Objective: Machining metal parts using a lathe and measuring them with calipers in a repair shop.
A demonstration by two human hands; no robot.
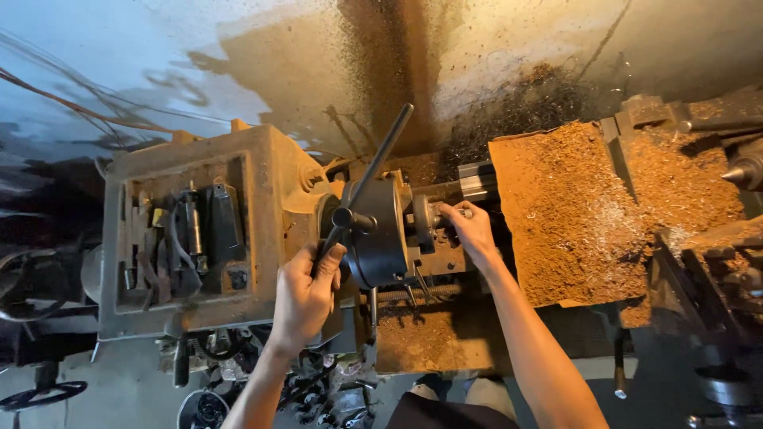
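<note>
I look down on an old lathe coated in rust-coloured dust. My left hand [306,290] is closed around the lower end of a long black chuck key [373,175], which stands in the dark round chuck [380,232]. My right hand [469,229] reaches to the right side of the chuck and grips a short metal workpiece [435,216] sticking out of the jaws. The key's upper end points up and to the right, away from me.
The headstock top [262,183] carries a tray of several tools. A cardboard sheet [568,210] covered in swarf lies over the bed, right of the chuck. The tailstock centre [739,173] sits far right. Tangled chips pile by the wall; scrap parts lie on the floor.
</note>
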